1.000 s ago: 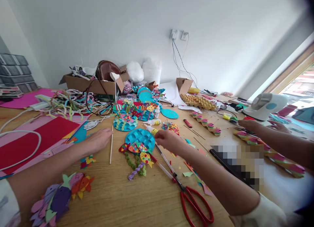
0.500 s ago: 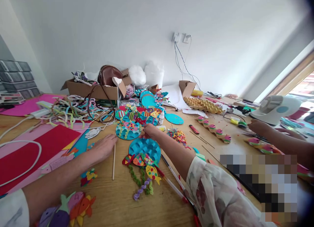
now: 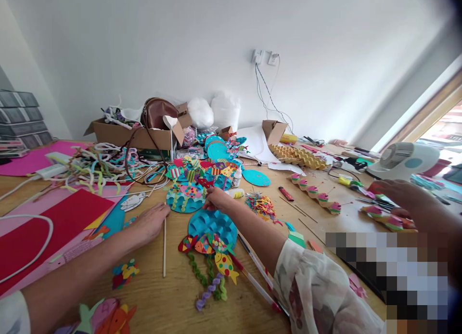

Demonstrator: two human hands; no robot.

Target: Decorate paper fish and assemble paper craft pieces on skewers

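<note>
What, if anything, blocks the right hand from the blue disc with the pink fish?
Nothing visible. The right hand is at the right edge of the blue disc bearing the pink fish; contact is unclear. The nearer blue disc lies toward the person, not between.

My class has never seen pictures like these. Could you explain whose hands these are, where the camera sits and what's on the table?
There is no machine here: a person works bare-handed, wearing one camera that looks forward and down from their head. Their left hand is by a stick's far end; their right hand is at a blue disc's far edge. Whether either holds anything is unclear. The table also bears paper fish, red paper and a white bottle. At right is another person's hand.
</note>
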